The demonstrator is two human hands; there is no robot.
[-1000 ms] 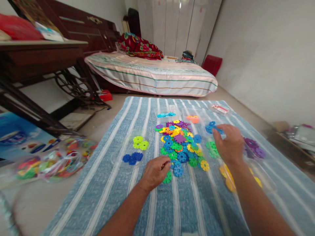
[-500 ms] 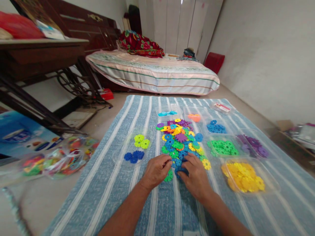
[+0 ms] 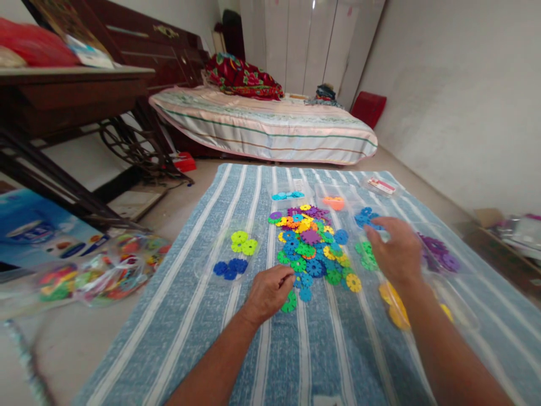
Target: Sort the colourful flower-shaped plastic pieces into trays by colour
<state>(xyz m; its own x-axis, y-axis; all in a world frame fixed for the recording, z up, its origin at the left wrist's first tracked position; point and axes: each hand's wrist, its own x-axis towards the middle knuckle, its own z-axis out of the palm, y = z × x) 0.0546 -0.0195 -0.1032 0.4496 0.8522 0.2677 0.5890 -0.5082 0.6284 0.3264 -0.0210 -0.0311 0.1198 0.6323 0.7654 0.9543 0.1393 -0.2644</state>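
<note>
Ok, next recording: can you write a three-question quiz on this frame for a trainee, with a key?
1. Multiple choice: which hand is nearer the blue pieces boxed on the right? (a) left (b) right
2. True or false: every piece lies in a container.
3. Fill in: just on the camera's side of the lime pieces lie ____ pieces.

Key
1: b, the right hand.
2: False; a mixed pile lies on the striped cloth.
3: dark blue.

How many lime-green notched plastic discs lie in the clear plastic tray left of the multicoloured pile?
3. One lime-green notched plastic disc is at the back, a second front left, a third front right, in the clear plastic tray. Others may be hidden.
</note>
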